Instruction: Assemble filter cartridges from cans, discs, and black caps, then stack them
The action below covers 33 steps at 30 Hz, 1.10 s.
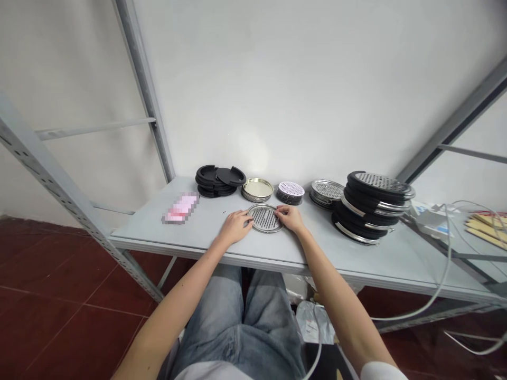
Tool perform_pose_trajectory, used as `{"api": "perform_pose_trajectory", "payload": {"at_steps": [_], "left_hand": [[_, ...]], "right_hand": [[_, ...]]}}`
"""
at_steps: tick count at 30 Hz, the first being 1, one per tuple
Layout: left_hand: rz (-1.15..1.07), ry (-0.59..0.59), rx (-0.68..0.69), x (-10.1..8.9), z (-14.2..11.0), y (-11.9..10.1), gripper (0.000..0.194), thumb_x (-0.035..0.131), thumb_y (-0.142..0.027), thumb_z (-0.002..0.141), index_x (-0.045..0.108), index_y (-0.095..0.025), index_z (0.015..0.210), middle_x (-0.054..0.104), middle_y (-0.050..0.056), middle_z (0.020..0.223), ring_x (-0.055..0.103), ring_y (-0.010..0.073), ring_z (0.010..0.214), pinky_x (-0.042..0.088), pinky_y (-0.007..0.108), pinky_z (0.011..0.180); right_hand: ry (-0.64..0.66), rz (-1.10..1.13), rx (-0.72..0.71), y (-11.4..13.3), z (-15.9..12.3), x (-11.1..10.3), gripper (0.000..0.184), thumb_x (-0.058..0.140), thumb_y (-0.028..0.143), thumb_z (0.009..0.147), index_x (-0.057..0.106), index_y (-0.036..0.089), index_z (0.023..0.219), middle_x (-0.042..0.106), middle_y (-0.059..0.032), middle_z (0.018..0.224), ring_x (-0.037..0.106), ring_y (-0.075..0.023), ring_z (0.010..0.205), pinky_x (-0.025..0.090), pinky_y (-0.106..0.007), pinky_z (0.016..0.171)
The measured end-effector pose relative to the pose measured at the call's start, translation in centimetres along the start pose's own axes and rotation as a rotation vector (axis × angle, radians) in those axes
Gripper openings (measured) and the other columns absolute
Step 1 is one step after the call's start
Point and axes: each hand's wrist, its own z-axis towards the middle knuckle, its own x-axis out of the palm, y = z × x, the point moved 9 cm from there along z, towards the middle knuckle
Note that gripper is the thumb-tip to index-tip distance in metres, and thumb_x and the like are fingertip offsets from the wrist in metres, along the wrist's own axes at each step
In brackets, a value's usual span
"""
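Observation:
A round metal disc with slots and a raised rim (266, 218) lies flat on the grey shelf in front of me. On its left edge rest the curled fingers of my left hand (236, 227). My right hand (291, 217) pinches the opposite side of the rim, thumb and fingers closed there. Just behind the disc stand a stack of shallow gold-coloured metal lids (257, 189) and a stack of round pieces topped by a pale lilac perforated disc (290, 192). Further right are stacked silver perforated discs (327, 191).
Black round rings and discs (219, 181) are piled at the back left, near a pixelated pink item (181, 208). A tall stack of black and silver round assemblies (370, 208) stands on the right. Metal posts (144, 79) frame the shelf (214, 232); a white cable (443, 274) hangs at right.

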Motion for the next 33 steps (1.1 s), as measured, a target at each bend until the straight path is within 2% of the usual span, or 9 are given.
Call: {"api": "perform_pose_trajectory", "payload": {"at_steps": [11, 22, 33], "left_hand": [[-0.01, -0.004, -0.018, -0.2, 0.0, 0.0, 0.027, 0.056, -0.031, 0.09, 0.073, -0.022, 0.108, 0.063, 0.007, 0.128, 0.057, 0.0246, 0.12, 0.042, 0.039, 0.107], [-0.026, 0.023, -0.051, 0.4, -0.1, 0.5, 0.028, 0.058, -0.032, 0.089, 0.072, -0.023, 0.111, 0.063, 0.007, 0.13, 0.054, 0.0266, 0.124, 0.04, 0.042, 0.109], [0.012, 0.073, -0.07, 0.4, -0.1, 0.4, 0.031, 0.057, -0.034, 0.09, 0.071, -0.023, 0.116, 0.062, 0.007, 0.131, 0.052, 0.0256, 0.128, 0.039, 0.037, 0.109]], "right_hand": [[-0.033, -0.065, -0.056, 1.3, -0.7, -0.4, 0.016, 0.057, 0.023, 0.077, 0.071, 0.018, 0.074, 0.071, -0.0094, 0.104, 0.065, -0.0227, 0.098, 0.049, -0.038, 0.093], [-0.006, 0.006, -0.006, -0.5, 0.1, 0.3, 0.014, 0.062, 0.026, 0.074, 0.074, 0.019, 0.071, 0.073, -0.0073, 0.1, 0.066, -0.0234, 0.097, 0.047, -0.037, 0.094], [-0.005, 0.056, 0.036, -1.5, 0.5, 0.7, 0.013, 0.065, 0.027, 0.072, 0.075, 0.02, 0.07, 0.072, -0.0066, 0.101, 0.067, -0.024, 0.097, 0.047, -0.037, 0.094]]}}
